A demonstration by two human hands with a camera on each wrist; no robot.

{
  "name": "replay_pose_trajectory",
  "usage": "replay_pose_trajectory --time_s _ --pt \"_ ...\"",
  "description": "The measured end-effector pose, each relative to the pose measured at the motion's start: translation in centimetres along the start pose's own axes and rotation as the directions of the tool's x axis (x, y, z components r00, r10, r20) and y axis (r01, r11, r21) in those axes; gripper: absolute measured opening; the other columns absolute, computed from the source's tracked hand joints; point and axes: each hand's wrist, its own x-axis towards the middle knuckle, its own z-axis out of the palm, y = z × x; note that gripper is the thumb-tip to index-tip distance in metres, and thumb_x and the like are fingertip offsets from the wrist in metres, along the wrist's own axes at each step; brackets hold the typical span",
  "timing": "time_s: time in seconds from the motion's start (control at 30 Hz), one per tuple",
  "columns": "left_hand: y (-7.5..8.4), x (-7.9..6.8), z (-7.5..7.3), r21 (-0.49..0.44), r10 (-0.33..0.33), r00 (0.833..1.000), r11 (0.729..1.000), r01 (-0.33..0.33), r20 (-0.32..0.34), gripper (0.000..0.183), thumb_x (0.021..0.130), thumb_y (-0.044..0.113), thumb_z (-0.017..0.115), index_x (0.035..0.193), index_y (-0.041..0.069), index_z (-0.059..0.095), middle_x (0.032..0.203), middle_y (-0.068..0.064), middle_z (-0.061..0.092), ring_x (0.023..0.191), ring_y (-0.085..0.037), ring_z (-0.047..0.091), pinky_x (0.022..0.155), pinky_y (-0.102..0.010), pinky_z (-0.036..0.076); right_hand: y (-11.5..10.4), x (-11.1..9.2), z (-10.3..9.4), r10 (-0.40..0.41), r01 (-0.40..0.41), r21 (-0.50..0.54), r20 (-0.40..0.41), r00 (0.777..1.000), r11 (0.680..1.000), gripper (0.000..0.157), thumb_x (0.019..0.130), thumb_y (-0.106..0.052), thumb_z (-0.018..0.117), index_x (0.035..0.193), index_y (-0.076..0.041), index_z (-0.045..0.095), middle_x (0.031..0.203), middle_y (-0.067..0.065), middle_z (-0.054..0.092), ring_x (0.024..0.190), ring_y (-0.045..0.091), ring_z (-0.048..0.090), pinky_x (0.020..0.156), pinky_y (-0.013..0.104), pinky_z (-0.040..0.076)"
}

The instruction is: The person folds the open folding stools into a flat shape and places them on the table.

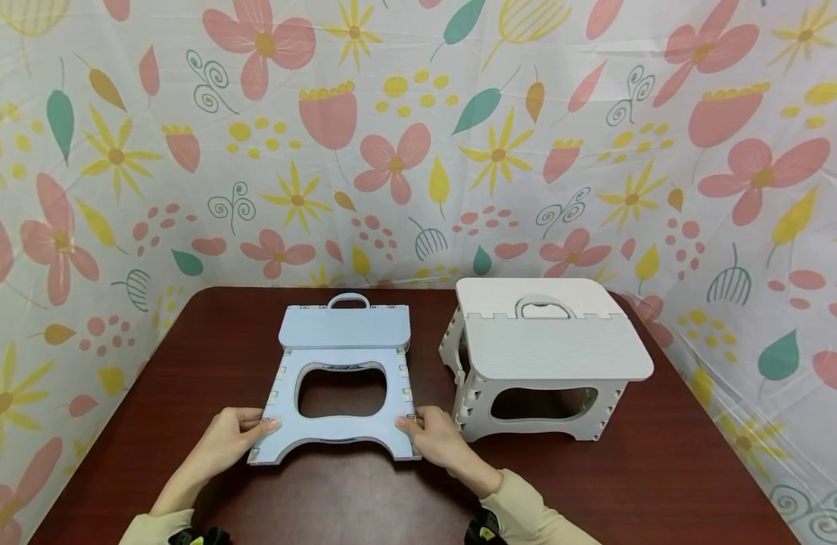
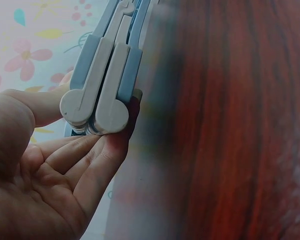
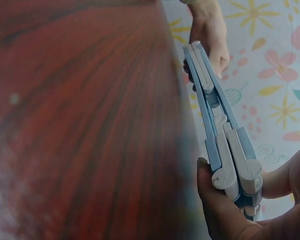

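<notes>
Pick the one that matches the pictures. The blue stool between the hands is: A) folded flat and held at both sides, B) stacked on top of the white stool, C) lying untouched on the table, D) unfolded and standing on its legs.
A: the blue stool is folded flat, with the left hand and right hand gripping its two lower corners, while the white stool stands unfolded beside it.

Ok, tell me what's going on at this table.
A person holds a folded blue step stool flat over the dark red table, one hand at each bottom corner. The left hand pinches the left foot of the stool and the right hand pinches the right foot. In the wrist views the stool's legs are folded flat together. To its right a white step stool stands unfolded on the table, untouched.
</notes>
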Motion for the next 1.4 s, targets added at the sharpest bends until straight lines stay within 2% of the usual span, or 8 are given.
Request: replay_pose_trajectory --time_s 0.2,0.37,0.83,1.17,1.4 --pt "-0.22 0.08 0.06 -0.007 -0.005 1.0 1.0 0.005 0.011 0.054 0.082 0.039 0.065 0.112 -0.006 0.062 0.101 -0.018 0.068 0.095 -0.023 0.065 0.075 -0.035 0.052 0.04 0.03 0.08 0.02 -0.02 0.011 0.007 1.0 1.0 0.033 0.09 -0.033 0.056 0.09 -0.001 0.063 0.065 -0.002 0.049 0.06 0.01 0.046 0.055 0.024 0.038" --pt "-0.33 0.14 0.1 -0.009 -0.011 1.0 1.0 0.011 0.009 0.055 0.082 0.039 0.065 0.112 -0.007 0.061 0.101 -0.018 0.068 0.095 -0.024 0.065 0.075 -0.036 0.052 0.03 0.11 0.12 0.024 -0.025 0.024 0.011 1.0 0.999 0.034 0.09 -0.032 0.056 0.093 0.001 0.063 0.069 0.0 0.055 0.065 0.01 0.049 0.059 0.025 0.04" --pt "-0.62 0.36 0.29 0.004 -0.008 1.0 1.0 0.008 0.003 0.053 0.082 0.039 0.065 0.11 -0.006 0.062 0.099 -0.016 0.069 0.094 -0.022 0.065 0.074 -0.034 0.052 0.19 0.25 0.23 0.037 -0.038 0.05 0.027 0.999 0.998 0.034 0.091 -0.032 0.056 0.091 0.001 0.062 0.07 0.001 0.056 0.063 0.011 0.05 0.058 0.025 0.041" --pt "-0.82 0.33 0.19 -0.003 -0.006 1.0 1.0 0.006 0.02 0.058 0.083 0.039 0.064 0.114 -0.01 0.058 0.104 -0.023 0.066 0.098 -0.03 0.063 0.077 -0.04 0.052 0.32 0.26 0.28 0.05 -0.051 0.029 0.029 0.998 0.998 0.034 0.091 -0.033 0.055 0.089 0.001 0.062 0.066 -0.001 0.048 0.061 0.012 0.045 0.056 0.025 0.038" --pt "-0.81 0.31 0.19 0.002 -0.011 1.0 1.0 0.011 0.02 0.057 0.083 0.039 0.064 0.113 -0.009 0.059 0.102 -0.021 0.067 0.097 -0.027 0.064 0.076 -0.038 0.052 0.32 0.24 0.33 0.06 -0.06 0.025 0.029 0.998 0.998 0.034 0.091 -0.033 0.055 0.086 0.0 0.06 0.064 -0.002 0.043 0.06 0.012 0.043 0.055 0.025 0.036"
